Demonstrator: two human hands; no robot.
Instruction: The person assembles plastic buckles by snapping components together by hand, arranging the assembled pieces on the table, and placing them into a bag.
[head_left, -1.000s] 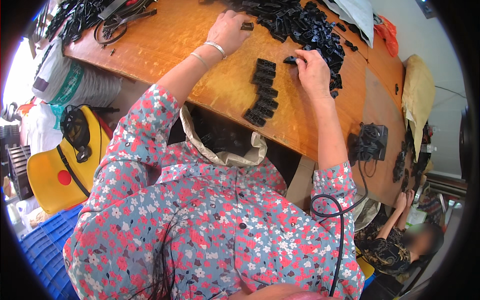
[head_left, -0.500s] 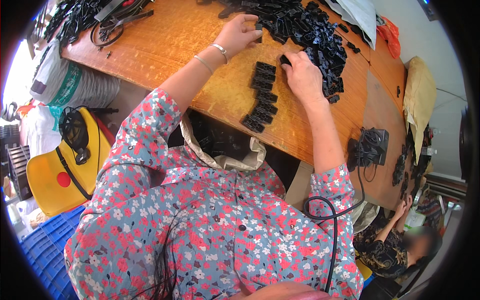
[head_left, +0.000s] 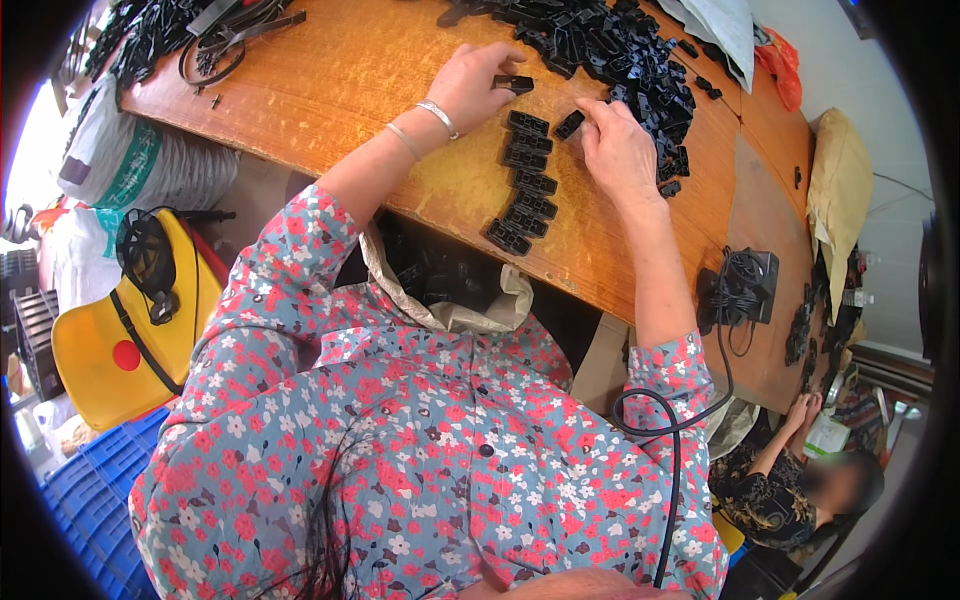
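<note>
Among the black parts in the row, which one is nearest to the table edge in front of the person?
The end part at the lower left of the row; the others lie farther up the table.

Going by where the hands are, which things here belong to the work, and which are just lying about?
Seemingly part of the work:
- black part in the left hand
- another part at the right hand's fingertips
- row of parts
- heap
- table

Apparently just about:
- yellow chair
- blue crate
- adapter
- red bag
</note>
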